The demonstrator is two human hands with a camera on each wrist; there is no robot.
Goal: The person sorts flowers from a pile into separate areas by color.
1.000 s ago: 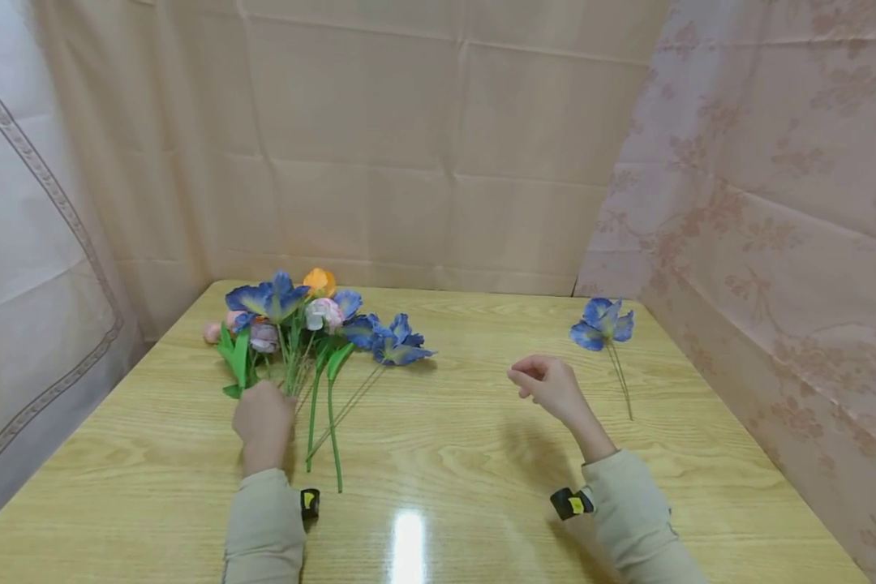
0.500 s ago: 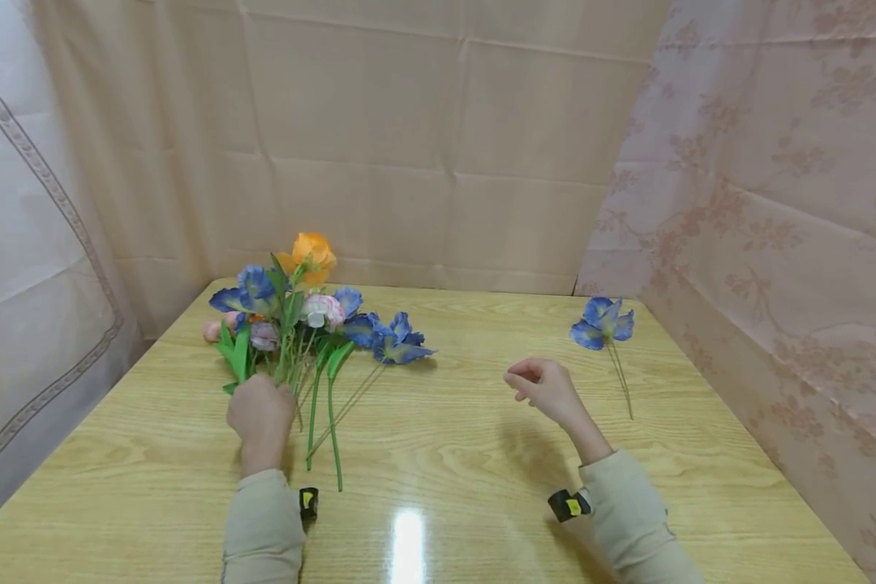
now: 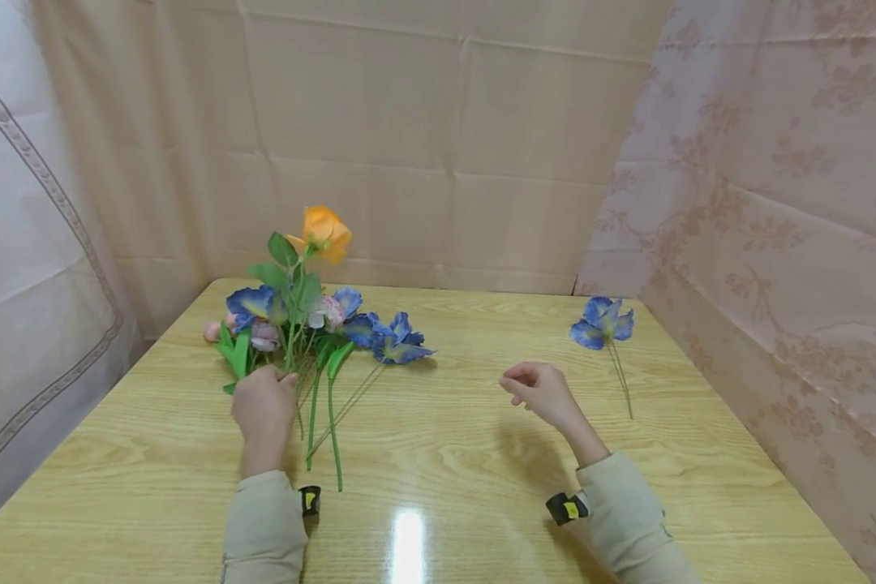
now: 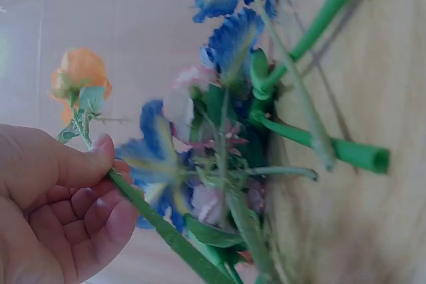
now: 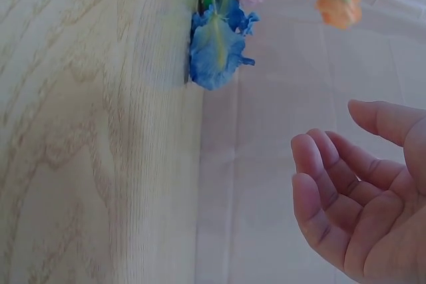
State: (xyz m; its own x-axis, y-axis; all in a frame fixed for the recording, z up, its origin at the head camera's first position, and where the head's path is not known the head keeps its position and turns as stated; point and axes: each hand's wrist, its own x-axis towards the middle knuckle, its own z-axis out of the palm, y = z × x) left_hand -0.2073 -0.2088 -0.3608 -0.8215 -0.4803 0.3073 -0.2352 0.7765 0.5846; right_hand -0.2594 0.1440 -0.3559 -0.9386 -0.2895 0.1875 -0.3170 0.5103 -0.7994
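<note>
My left hand (image 3: 264, 412) pinches the green stem (image 4: 160, 223) of an orange rose (image 3: 326, 234) between thumb and fingers. The rose stands upright, its bloom raised above the other flowers, with leaves along its stem. Around and behind it lie blue irises (image 3: 397, 341), a pale pink-white bloom (image 3: 327, 311), a lilac bloom (image 3: 264, 336) and green tulip-like leaves (image 3: 235, 353). My right hand (image 3: 551, 395) hovers over the table's right half, fingers loosely curled and holding nothing; the right wrist view shows a gap between thumb and fingers.
One blue iris (image 3: 603, 324) with a thin stem lies alone at the back right of the wooden table (image 3: 438, 438). Two green stems (image 3: 333, 446) point toward the front from the pile. Cloth curtains (image 3: 409, 146) hang behind and at both sides.
The orange rose has risen out of the pile in my left hand, and a blue iris beside it has shifted. My right hand has drifted slightly left.
</note>
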